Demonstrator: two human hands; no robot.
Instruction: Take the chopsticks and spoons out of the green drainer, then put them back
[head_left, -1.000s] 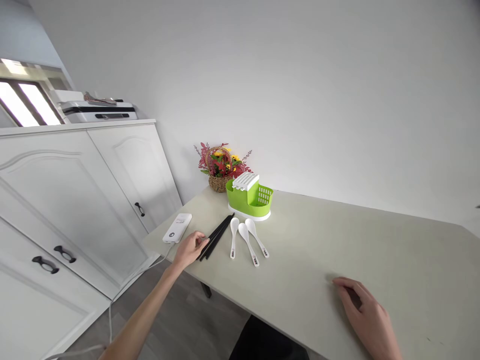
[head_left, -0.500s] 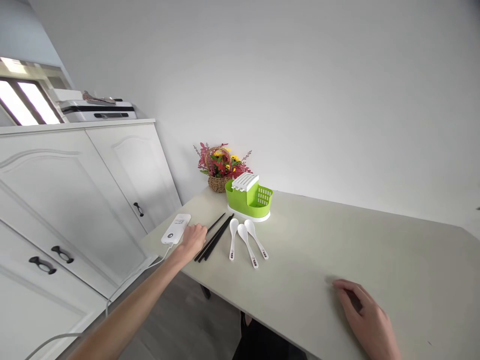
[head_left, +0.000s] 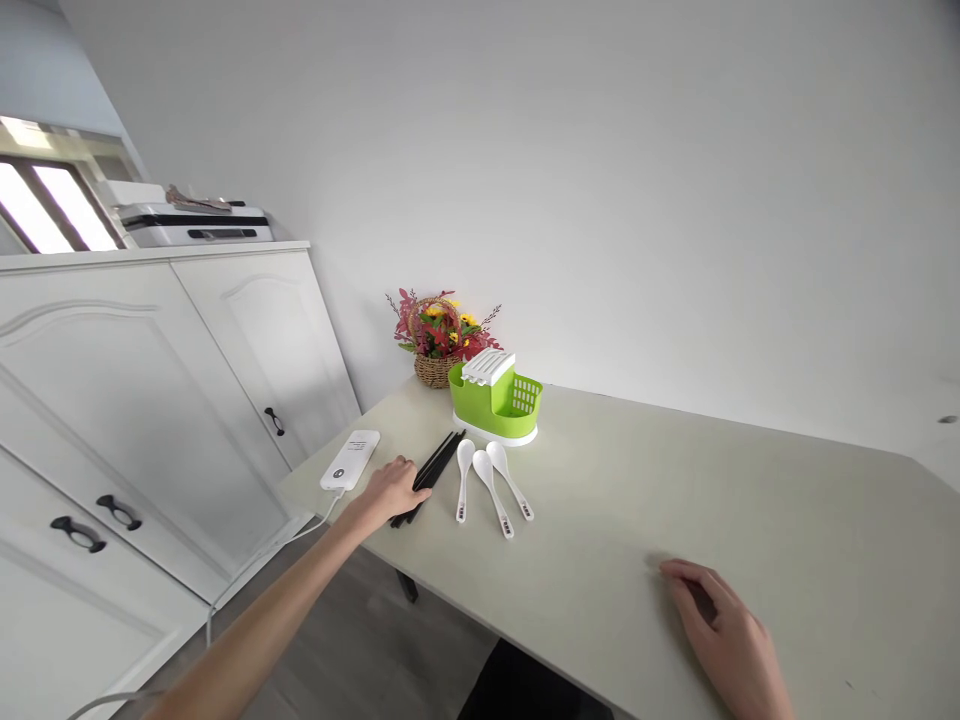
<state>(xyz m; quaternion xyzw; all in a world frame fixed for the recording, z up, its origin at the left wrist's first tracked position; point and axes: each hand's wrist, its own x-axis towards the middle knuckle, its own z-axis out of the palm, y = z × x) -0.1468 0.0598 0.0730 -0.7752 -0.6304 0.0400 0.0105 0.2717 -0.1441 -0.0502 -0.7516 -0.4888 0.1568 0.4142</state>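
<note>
My left hand (head_left: 391,487) reaches over the black chopsticks (head_left: 438,466), which lie bunched on the table. Its thumb crosses the top of the bundle and the fingers curl at its left side, so the hand is closed around them. Just right of the chopsticks lie three white spoons (head_left: 492,487), bowls pointing away from me. Behind them stands a green utensil holder (head_left: 487,408) with a white slotted top and a white base. My right hand (head_left: 724,625) rests on the table at the right, fingers curled and thumb tip meeting the index finger, with nothing in it.
A white power bank (head_left: 350,460) with a white cable (head_left: 319,524) lies at the table's left edge. A wicker basket of flowers (head_left: 436,371) stands at the back by the wall. White cabinets (head_left: 262,350) rise on the left, with a case (head_left: 196,224) on top.
My left hand has shifted slightly right, and its thumb now reaches across the chopsticks. The chopsticks lie closer together. My right hand stays about where it was.
</note>
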